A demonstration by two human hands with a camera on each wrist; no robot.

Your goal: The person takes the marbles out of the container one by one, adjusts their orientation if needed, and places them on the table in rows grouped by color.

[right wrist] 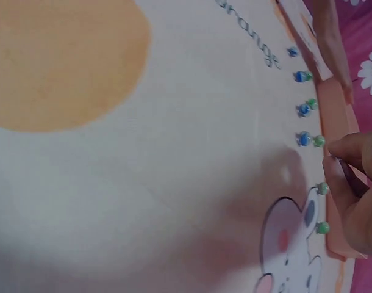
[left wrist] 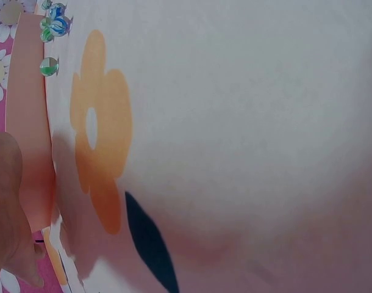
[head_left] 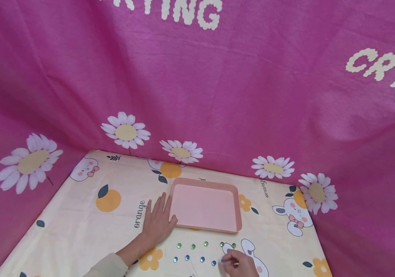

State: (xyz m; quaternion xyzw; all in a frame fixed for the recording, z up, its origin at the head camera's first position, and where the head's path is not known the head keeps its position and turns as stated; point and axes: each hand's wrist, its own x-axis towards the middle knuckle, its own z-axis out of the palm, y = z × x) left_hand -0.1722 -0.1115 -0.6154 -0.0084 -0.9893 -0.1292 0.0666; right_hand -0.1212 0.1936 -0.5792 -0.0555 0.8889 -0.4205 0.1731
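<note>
My left hand lies with its fingers spread on the cloth along the left side of a pink rectangular tray, thumb at the tray's near left corner. In front of the tray, several green marbles form a row. Nearer to me runs a second row of blue marbles. At the right end of that row, my right hand pinches a blue marble between thumb and forefinger. In the right wrist view, the fingers hide that marble, and green marbles sit beside the hand.
A cream cloth printed with oranges, flowers and rabbits covers the table. Pink curtains with daisies and lettering rise behind it and at both sides. The tray has a low raised rim, and its bare bottom shows.
</note>
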